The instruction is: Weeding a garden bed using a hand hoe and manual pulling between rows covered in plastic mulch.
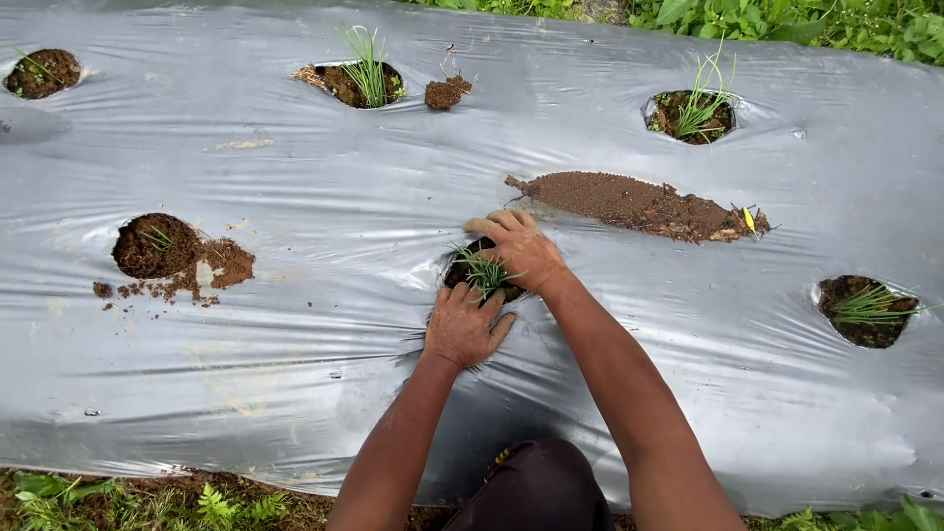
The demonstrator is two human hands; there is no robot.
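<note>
Both hands work at one planting hole (pixel 462 270) in the silver plastic mulch sheet (pixel 295 344). Left hand (pixel 462 326) lies flat, fingers spread, palm down on the sheet at the hole's near edge, gripping nothing, seemingly to pin the film. Right hand (pixel 518 250) cups loosely over the far rim, fingers curled onto soil beside the green seedling tuft (pixel 484 270), apparently firming it upright. Just beyond lies a long heap of loose soil (pixel 634 205). Other holes hold seedlings (pixel 369 74). No packages, labels or signs show.
</note>
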